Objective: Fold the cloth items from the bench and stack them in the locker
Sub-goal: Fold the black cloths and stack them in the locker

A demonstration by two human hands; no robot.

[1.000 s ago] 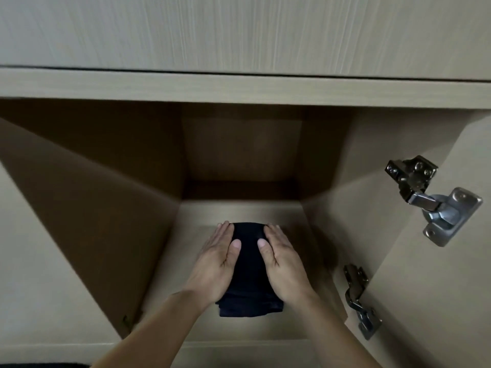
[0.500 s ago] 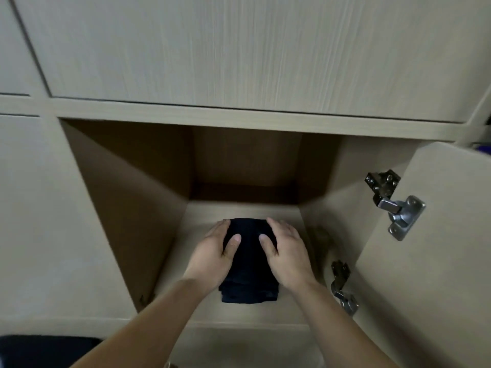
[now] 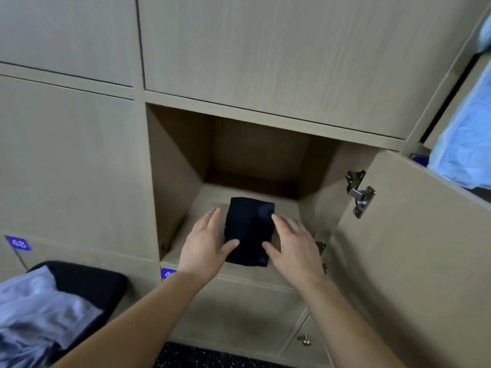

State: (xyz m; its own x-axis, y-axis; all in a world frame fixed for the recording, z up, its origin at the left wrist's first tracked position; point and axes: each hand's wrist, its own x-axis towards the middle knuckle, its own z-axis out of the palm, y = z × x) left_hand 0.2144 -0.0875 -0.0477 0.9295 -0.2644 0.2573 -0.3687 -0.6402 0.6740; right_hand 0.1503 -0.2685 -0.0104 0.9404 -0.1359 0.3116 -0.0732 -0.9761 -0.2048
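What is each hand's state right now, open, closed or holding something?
Left hand: open, fingers straight, beside the folded dark cloth, gripping nothing.
Right hand: open, fingers straight, at the cloth's other side, gripping nothing.

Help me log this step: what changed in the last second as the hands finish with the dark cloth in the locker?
Both hands drew back toward the person and apart: the left hand and right hand no longer lie flat on the folded dark cloth; only their thumbs overlap its near end. The cloth stayed folded on the floor of the locker; the door stayed open.
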